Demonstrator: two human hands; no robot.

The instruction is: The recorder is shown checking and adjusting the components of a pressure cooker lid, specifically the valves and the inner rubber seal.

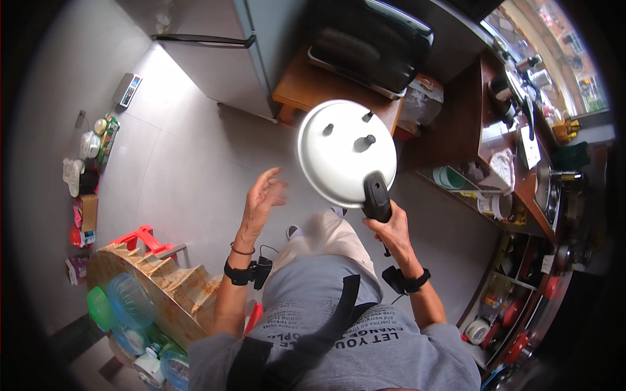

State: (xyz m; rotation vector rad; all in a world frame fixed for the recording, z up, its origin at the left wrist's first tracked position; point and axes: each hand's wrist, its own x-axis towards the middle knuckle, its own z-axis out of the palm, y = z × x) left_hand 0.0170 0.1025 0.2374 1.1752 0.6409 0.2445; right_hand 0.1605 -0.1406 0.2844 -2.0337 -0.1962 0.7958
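A round, pale pressure cooker lid (339,159) is held up in front of me, with three small black fittings on its face. My right hand (392,229) is closed around the lid's black handle (376,197), the disc reaching away from me. To the left of the lid, my left hand (263,195) hangs in the air with its fingers apart and nothing in them. A gap separates that hand from the lid's rim.
Beyond the lid stands a wooden table (300,85) bearing a large black appliance (372,42), beside a grey refrigerator (225,62). A brown counter (484,130) with open shelves runs along the right. Large plastic bottles (130,303) and a brown, jagged-edged board (156,283) are at lower left.
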